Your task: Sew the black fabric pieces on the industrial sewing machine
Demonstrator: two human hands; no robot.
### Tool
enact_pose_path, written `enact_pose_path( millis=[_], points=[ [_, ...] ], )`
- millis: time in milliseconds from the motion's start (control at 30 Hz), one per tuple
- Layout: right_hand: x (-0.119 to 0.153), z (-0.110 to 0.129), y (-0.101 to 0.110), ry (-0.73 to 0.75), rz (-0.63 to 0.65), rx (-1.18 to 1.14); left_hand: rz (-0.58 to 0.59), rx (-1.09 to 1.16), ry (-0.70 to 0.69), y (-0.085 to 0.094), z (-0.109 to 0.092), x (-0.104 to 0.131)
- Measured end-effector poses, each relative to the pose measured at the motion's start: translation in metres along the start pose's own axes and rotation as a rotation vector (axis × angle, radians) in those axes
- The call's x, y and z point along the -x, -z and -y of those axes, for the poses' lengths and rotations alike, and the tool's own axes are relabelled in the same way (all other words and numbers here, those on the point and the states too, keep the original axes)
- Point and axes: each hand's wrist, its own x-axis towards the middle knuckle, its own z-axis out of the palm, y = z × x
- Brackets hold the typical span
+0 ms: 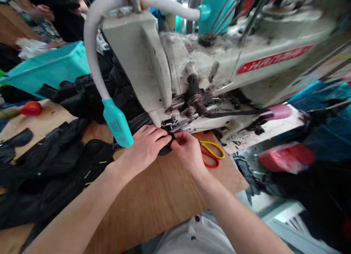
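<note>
You were at the feeding step, as far as the view allowed a judgement; both hands were drawn up close beneath the working end of the sewing machine (216, 62), with a small black piece (165, 149) between them. Your left hand (146, 141) lay over the piece, palm down, its fingers stretched towards the machine and its thumb bearing on the dark material; whether those fingers gripped it or merely pressed it, I could not tell. Your right hand (188, 148) was closed to a pinch, thumb and forefinger together on the piece's right side, with next to no gap between them.

The next move seemed to call for a steady, level guiding of the edge under the foot, both hands turning the piece together; fingertips so near the metal parts would have needed care, and a slack left hand could have let the edge wander.

The piece sat just in front of the machine's working end, above the near edge of the wooden tabletop (153, 199); it looked dark and matte, with a rounded lower edge showing below your fingers; most of it was hidden, so its full shape and any stitching could not be made out; scissors (217, 148) with yellow and red handles lay just beside your right hand.
</note>
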Motion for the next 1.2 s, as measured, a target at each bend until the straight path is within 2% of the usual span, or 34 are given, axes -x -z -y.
enact_pose_path(
  millis=[167,400,667,800,867,1033,1100,1200],
  points=[
    [0.000,0.004,0.000,-0.011,-0.009,-0.017,-0.023,-0.041,0.070,-0.002,-0.002,-0.002],
    [0.000,0.006,-0.001,-0.047,0.000,-0.110,-0.072,-0.033,0.073,0.000,-0.004,-0.006],
    [-0.002,0.009,-0.004,-0.081,-0.044,-0.127,0.022,-0.073,0.164,0.003,-0.012,-0.014],
    [-0.001,0.011,-0.006,-0.107,-0.082,-0.076,0.025,-0.147,0.323,0.008,-0.018,-0.015],
    [0.000,0.012,-0.008,-0.112,-0.102,-0.072,0.067,-0.218,0.382,0.011,-0.020,-0.016],
    [0.003,0.018,-0.021,-0.182,-0.157,-0.086,0.197,-0.304,0.304,0.020,-0.023,-0.020],
    [0.005,0.020,-0.027,-0.210,-0.202,-0.087,0.217,-0.327,0.256,0.022,-0.022,-0.020],
    [0.008,0.020,-0.036,-0.172,-0.281,-0.048,0.226,-0.343,0.194,0.023,-0.020,-0.018]
  ],
)
